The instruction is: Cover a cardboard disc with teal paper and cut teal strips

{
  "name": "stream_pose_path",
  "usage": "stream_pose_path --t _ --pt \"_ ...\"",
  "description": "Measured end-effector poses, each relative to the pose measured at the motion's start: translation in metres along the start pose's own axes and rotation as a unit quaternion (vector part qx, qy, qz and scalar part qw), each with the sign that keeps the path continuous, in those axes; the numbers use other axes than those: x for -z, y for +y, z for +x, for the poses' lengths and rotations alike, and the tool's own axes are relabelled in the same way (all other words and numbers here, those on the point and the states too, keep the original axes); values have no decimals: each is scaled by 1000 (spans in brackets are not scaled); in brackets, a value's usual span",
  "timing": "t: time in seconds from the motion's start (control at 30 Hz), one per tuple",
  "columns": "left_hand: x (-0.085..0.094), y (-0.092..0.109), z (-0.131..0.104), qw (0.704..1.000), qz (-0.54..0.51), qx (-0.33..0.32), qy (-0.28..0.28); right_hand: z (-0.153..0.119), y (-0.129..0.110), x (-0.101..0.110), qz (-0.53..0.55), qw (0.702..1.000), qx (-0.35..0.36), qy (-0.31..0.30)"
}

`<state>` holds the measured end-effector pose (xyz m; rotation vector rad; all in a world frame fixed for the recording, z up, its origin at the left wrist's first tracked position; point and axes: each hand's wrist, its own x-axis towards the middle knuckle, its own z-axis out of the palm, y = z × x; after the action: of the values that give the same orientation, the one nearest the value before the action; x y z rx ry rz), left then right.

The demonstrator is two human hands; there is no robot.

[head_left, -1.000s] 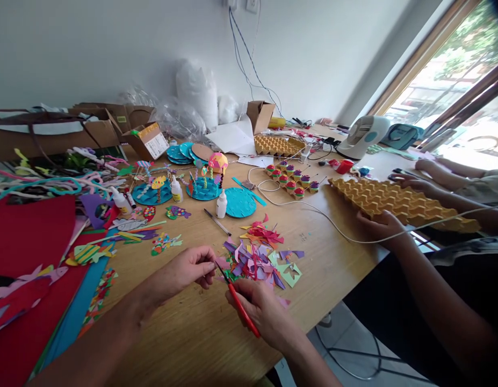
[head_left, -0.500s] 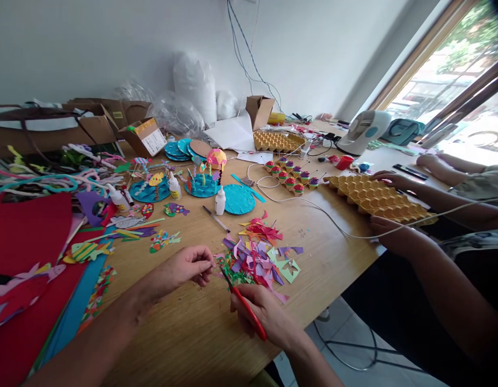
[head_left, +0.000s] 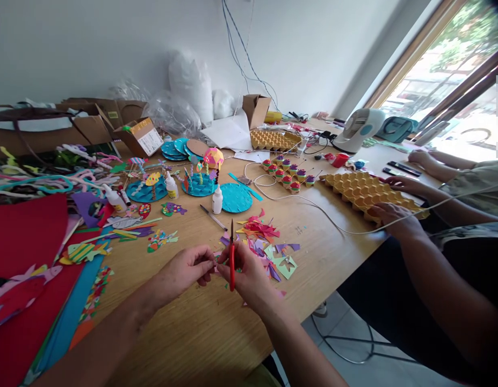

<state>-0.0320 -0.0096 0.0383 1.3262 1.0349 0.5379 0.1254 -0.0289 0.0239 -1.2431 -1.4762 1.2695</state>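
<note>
Red-handled scissors (head_left: 232,263) are held in my right hand (head_left: 249,271), their blades pointing up and away from me. My left hand (head_left: 194,264) is closed in a pinch, its fingertips meeting those of my right hand. A tiny pinkish bit seems to be between the fingertips, too small to name. Just beyond and to the right lies a heap of coloured paper scraps (head_left: 260,228), partly hidden by my right hand. A light green scrap (head_left: 287,266) with a cut-out lies at its right side.
Blue discs with paper fish, a blue disc (head_left: 235,198), a white glue bottle (head_left: 217,200) and a pen (head_left: 212,217) lie beyond my hands. Coloured sheets (head_left: 27,236) cover the left. At right, a co-worker's hand (head_left: 396,217) touches an egg tray (head_left: 361,193); a cable crosses the table.
My right hand has moved up and left to meet my left hand, and the scissors have swung from slanting to nearly upright. The co-worker's near hand has moved onto the egg tray.
</note>
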Motion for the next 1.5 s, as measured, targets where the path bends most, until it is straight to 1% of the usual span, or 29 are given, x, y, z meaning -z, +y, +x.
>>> stream_pose_path --t 0.17,0.3,0.37,0.47,0.6,0.7,0.8,0.9,1.03,1.17,1.27,1.4,1.5 --pt "-2 -2 1 1000 23 -13 0 4 8 -3 -4 1000 5 3" --pt "1 1 0 999 34 -9 -4 3 4 -2 70 997 -18 -8" --pt "4 3 -1 999 37 -10 -2 2 0 -2 109 994 -30 -2" --pt "7 4 -5 999 39 -21 3 1 -3 -1 129 991 -39 9" --pt "3 3 -7 997 59 -47 -3 2 -4 -3 125 991 -42 4" --pt "2 1 -6 995 74 -65 11 3 -5 -4 122 992 -38 -3" --pt "2 1 -5 995 67 -73 23 2 -4 -5 111 993 -36 -1" --pt "2 1 -4 996 47 -74 31 1 -4 -4 100 994 -39 2" --pt "0 3 -6 996 28 -71 39 -1 -5 0 114 993 -41 2" --pt "0 4 -6 997 37 -67 21 -1 -6 2 106 994 -31 -16" --pt "-1 3 -5 996 57 -67 9 0 -4 1 81 996 -17 -30" --pt "-2 1 -4 996 56 -71 20 3 -3 0 69 997 -18 -34" --pt "-3 2 -5 996 29 -76 45 2 -4 3 76 997 -14 -25"
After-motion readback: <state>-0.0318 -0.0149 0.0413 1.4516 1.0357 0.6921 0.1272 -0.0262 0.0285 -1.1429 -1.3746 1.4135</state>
